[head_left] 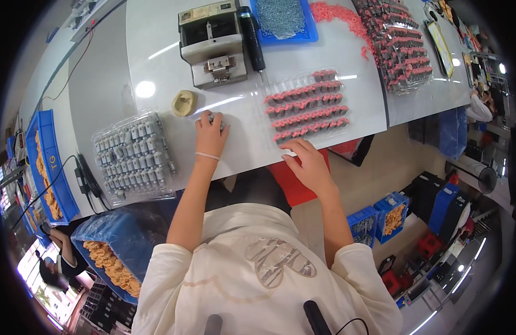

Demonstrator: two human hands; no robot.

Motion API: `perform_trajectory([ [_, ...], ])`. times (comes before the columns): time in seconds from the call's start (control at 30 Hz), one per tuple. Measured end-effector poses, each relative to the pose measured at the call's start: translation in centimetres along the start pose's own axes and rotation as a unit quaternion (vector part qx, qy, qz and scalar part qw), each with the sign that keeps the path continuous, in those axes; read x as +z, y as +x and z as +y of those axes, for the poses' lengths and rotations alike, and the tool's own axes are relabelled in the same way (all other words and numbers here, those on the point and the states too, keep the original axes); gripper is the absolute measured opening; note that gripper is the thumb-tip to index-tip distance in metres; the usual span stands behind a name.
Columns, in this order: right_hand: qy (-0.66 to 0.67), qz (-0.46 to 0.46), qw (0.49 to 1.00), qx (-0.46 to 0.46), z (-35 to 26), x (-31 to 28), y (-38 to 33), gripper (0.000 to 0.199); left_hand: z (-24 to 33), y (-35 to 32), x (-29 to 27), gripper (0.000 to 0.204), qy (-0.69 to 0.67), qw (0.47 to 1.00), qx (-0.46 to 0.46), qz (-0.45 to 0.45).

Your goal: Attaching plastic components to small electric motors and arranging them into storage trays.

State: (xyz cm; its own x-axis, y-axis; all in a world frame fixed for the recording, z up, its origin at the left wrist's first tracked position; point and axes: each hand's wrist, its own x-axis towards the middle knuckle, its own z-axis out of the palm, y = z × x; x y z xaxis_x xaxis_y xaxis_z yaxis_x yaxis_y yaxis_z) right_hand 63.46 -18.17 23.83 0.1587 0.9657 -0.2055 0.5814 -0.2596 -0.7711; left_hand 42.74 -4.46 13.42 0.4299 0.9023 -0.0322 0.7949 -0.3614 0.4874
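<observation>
My left hand [211, 135] is on the white table, its fingers curled round a small grey part [215, 119] that they partly cover. At the near edge of a clear plastic tray [307, 106], my right hand [307, 164] reaches in with thumb and forefinger apart, and no held thing shows between them. Rows of dark grey parts with pink tops stand in that tray. To the left, another clear tray [171, 167] carries rows of light grey parts [132, 149]. A small tan, hollowed cup [184, 103] sits just beyond my left hand.
A metal bench fixture [213, 47] stands at the back, with a black electric screwdriver [251, 42] beside it. Behind are a blue tray [315, 34] of small screws, loose pink pieces [341, 14] and stacked filled trays [400, 47]. Blue bins [68, 184] line the left.
</observation>
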Motion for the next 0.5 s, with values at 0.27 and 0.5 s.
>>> perform_trajectory([
  [0.27, -0.029, 0.027, 0.999, -0.029, 4.0, -5.2, 5.7, 0.020, 0.5, 0.6, -1.1, 0.050, 0.025, 0.997, -0.039, -0.064],
  [0.5, -0.059, 0.144, 0.988, -0.025, 16.5, -14.1, 20.2, 0.018, 0.5, 0.5, -3.0, 0.056, -0.020, 0.996, -0.027, -0.083],
])
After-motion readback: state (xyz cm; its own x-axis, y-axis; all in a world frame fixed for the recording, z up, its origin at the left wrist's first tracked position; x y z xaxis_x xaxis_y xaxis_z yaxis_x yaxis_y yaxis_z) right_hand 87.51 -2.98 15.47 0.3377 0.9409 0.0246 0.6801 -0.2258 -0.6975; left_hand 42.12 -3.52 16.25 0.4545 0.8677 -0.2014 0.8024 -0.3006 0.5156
